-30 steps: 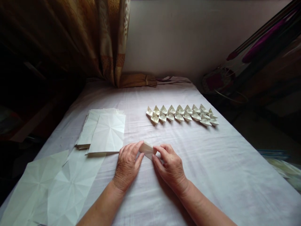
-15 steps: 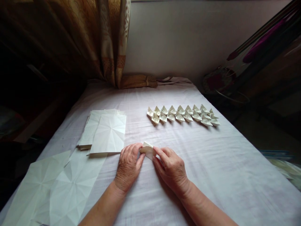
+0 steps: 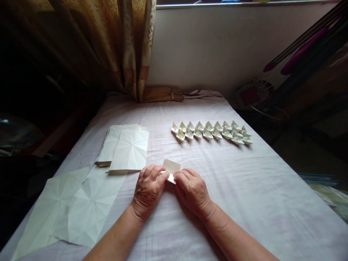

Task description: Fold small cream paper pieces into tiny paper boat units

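Between my two hands is a small piece of folded white paper, its upper flap standing open above a lower folded part. My left hand pinches its left side with thumb and fingers. On the right edge, my right hand grips the paper with its fingertips, which partly hide the lower fold. Beyond my hands, several small folded paper boats stand in two rows. Left of my hands lies a stack of creased paper sheets.
Larger creased sheets lie flat at the near left. A pale sheet covers the bed or table. Behind it hang a gold curtain and a white wall. Dark clutter stands beyond the right edge.
The paper's upper flap has opened upward and shows more of its face. Both hands have shifted their grip slightly. The camera's view has shifted a little.
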### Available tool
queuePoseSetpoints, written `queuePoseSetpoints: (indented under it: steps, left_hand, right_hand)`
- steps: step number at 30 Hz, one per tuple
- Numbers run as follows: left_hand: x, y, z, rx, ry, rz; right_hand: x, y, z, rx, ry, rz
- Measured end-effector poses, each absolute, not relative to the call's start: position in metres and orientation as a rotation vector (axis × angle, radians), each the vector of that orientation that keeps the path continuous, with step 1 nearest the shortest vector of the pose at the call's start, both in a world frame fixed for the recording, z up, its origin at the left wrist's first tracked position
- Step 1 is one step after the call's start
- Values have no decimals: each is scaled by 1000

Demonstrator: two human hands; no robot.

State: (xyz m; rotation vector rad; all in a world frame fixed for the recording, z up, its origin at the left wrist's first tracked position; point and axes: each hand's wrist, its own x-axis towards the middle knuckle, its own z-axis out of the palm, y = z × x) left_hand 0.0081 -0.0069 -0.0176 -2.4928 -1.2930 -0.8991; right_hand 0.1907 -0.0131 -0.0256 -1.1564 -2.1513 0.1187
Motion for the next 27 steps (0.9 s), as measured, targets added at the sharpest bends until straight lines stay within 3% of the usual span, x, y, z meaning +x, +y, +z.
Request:
queuePoseSetpoints:
  steps: [12,27]
  left_hand:
    - [-3,-19,-16,-2726,-1279,-850]
    - [8,-11,-16,-2762,-1744,-789]
  right_hand:
    - [198,-21,-26,-1242,-2190,124]
    - [204,-18,-32,-1280,-2014,409]
